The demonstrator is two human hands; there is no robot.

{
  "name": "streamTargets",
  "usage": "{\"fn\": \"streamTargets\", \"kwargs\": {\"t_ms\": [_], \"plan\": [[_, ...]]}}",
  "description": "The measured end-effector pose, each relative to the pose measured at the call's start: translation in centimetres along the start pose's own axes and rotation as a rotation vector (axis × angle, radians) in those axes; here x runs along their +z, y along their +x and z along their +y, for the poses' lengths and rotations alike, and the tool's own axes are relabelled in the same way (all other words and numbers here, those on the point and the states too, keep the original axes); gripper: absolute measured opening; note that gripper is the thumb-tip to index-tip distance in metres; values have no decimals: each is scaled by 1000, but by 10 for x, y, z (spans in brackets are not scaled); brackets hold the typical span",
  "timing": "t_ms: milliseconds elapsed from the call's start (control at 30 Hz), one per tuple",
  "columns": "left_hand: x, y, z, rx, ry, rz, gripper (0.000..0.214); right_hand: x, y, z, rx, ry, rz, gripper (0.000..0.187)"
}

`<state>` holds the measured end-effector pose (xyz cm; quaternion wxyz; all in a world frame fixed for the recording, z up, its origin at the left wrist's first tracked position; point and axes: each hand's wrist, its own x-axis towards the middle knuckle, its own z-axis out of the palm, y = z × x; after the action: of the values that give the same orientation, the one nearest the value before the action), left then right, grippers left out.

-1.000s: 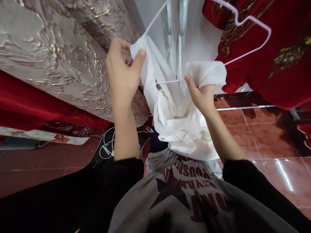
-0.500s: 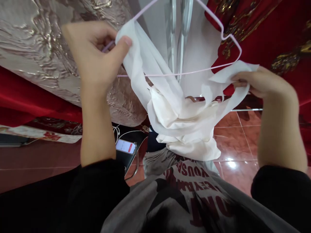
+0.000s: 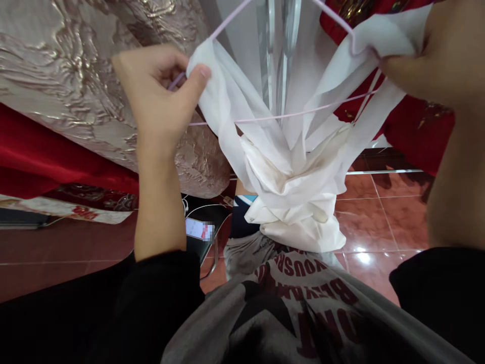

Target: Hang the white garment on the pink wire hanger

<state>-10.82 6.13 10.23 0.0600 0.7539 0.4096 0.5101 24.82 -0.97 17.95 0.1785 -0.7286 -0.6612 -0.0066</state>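
A white sheer garment [image 3: 291, 177] hangs in folds from a thin pale pink wire hanger [image 3: 288, 115] held up in front of me. My left hand [image 3: 159, 98] pinches the garment's left shoulder against the hanger's left end, thumb on the cloth. My right hand [image 3: 435, 55] is raised at the upper right, fingers closed on the garment's right shoulder strap where it lies over the hanger's right end. The hanger's hook is out of view above.
A shiny metal pole [image 3: 282, 55] stands behind the hanger. Embossed silver-pink fabric [image 3: 76, 76] hangs at left, red embroidered cloth [image 3: 420, 126] at right. A phone [image 3: 199, 230] with white cables lies on a dark stand above the red tiled floor [image 3: 379, 202].
My right hand has lifted the garment's right strap up and over the hanger's right end. The left hand kept its pinch and moved slightly right.
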Motion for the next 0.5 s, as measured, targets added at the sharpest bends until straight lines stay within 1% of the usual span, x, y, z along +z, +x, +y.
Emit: {"fn": "streamTargets", "kwargs": {"t_ms": [67,100,133,233,300,333,367,433,500], "plan": [[0,-2,4,6,26,-10,7,0,-5,-8,-100,-160,-19,40],[0,-3,6,2,39,-5,7,1,-7,-12,-153,-210,-22,40],[0,-4,9,-20,44,11,9,2,-9,-14,-194,-206,-11,40],[1,-7,13,-104,28,55,14,8,-16,-15,-305,-129,45,37],[2,-7,12,-66,60,5,12,13,-21,-11,-399,-43,82,25],[3,-7,10,-36,74,-15,10,17,-24,-8,-451,9,83,18],[4,-7,8,-25,75,-17,11,21,-26,-5,-493,66,75,16],[9,-8,4,-62,34,46,18,29,-27,1,-542,179,53,21],[14,-9,0,-94,-14,111,23,36,-24,5,-537,259,54,25]]}}
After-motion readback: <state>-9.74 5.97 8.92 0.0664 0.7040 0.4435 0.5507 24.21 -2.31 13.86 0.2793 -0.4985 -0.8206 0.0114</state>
